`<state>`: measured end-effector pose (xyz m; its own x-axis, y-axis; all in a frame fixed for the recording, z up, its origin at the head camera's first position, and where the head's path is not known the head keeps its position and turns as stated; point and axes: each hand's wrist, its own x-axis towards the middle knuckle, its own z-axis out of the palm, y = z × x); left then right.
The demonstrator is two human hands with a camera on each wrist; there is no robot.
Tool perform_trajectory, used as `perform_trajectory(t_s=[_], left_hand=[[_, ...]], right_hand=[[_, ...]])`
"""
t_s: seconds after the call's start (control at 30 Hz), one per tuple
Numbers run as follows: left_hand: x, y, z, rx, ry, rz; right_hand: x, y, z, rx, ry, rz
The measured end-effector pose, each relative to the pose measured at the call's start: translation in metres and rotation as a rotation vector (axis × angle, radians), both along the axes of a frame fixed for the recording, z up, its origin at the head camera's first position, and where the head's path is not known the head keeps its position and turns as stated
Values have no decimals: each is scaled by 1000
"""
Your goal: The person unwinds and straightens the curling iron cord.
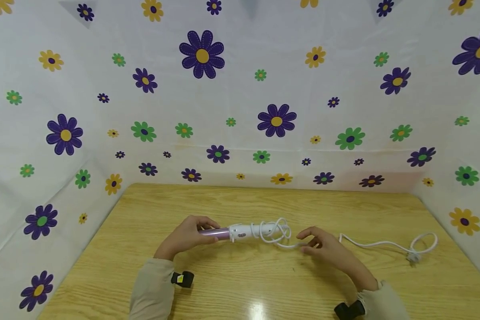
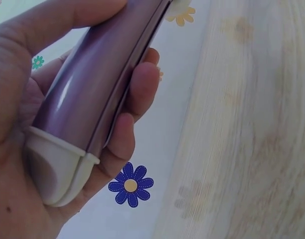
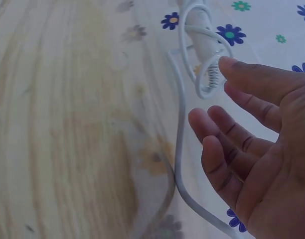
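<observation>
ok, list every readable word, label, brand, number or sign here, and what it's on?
Readable text: none in any view.
Yellow-and-white label on the black wrist device at the left sleeve: too small to read.
White handle: any marks by its switch too small to read.
Plug: too small to tell.
Purple barrel: no lettering visible.

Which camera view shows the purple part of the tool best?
The left wrist view: the purple part is large and close there. The head view shows it small, partly covered by the left hand; the right wrist view shows none of it.
</observation>
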<state>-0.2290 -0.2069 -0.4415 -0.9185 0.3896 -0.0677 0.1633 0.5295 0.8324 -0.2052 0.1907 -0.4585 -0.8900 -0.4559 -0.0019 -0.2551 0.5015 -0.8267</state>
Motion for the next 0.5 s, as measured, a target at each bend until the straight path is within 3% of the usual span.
perform_trajectory(t_s=[0.3, 0.5], left_hand=[[1, 1, 0, 5, -14, -14], [2, 1, 5, 20, -7, -21]], right_hand=[[0, -12, -7, 55, -5, 42], [-3, -16, -6, 173, 99, 31]])
